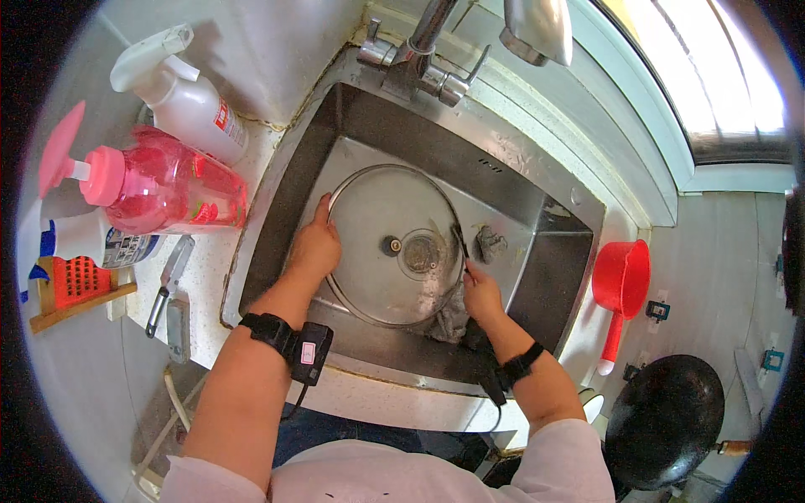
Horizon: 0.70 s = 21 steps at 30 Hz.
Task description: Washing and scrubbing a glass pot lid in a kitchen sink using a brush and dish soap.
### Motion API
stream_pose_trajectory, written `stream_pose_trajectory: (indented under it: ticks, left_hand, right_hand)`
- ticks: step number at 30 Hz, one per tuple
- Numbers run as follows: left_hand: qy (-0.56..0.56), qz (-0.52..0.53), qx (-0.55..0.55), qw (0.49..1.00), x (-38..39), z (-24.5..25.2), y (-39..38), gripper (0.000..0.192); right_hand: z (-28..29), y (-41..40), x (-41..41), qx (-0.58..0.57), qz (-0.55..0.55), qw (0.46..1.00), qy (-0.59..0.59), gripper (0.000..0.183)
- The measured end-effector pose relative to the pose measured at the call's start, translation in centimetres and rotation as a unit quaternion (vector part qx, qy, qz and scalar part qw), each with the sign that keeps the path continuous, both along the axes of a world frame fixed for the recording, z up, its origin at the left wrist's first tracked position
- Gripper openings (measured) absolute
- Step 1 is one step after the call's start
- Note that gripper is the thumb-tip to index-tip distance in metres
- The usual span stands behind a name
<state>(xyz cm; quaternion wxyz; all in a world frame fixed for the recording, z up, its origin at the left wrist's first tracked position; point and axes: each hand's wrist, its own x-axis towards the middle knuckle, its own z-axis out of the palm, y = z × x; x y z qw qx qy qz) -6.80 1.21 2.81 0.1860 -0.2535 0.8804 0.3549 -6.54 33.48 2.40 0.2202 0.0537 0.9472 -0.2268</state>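
Observation:
A round glass pot lid [371, 207] with a metal rim and a dark centre knob is held over the floor of a stainless steel sink [560, 261]. My left hand [314, 248] grips the lid's left rim, thumb pointing up along the edge. In my right hand [483, 294] is a slim dark tool [463, 242], possibly a small brush, whose far end lies at the lid's right rim. The drain [422, 253] shows through the glass. A crumpled grey rag [449, 320] lies partly under the lid, and a small grey scrap [489, 244] sits to its right.
A chrome faucet [409, 69] rises behind the sink. Left on the counter are a pink pump bottle [170, 182], a white spray bottle [195, 113], a peeler or knife [170, 283] and a whetstone-like block [178, 330]. A red ladle [619, 276] and black wok [666, 421] hang right.

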Motion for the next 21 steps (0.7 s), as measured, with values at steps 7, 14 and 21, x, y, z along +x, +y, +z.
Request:
stream_pose_trajectory:
  ticks: [7, 14, 21]
  left_hand:
    - [-0.011, -0.017, -0.025, 0.999, 0.2, 0.4, -0.2, 0.053]
    - [-0.016, -0.002, -0.029, 0.999, 0.2, -0.2, -0.4, 0.051]
    - [0.008, 0.006, -0.008, 1.0, 0.0, -0.8, -0.5, 0.051]
  right_hand:
    - [-1.7, -5.0, -6.2, -0.025, 0.058, 0.985, 0.161, 0.033]
    - [0.1, -12.1, -9.6, 0.007, 0.237, 0.962, 0.138, 0.033]
    - [-1.6, -3.5, -7.3, 0.057, 0.092, 0.99, 0.088, 0.039]
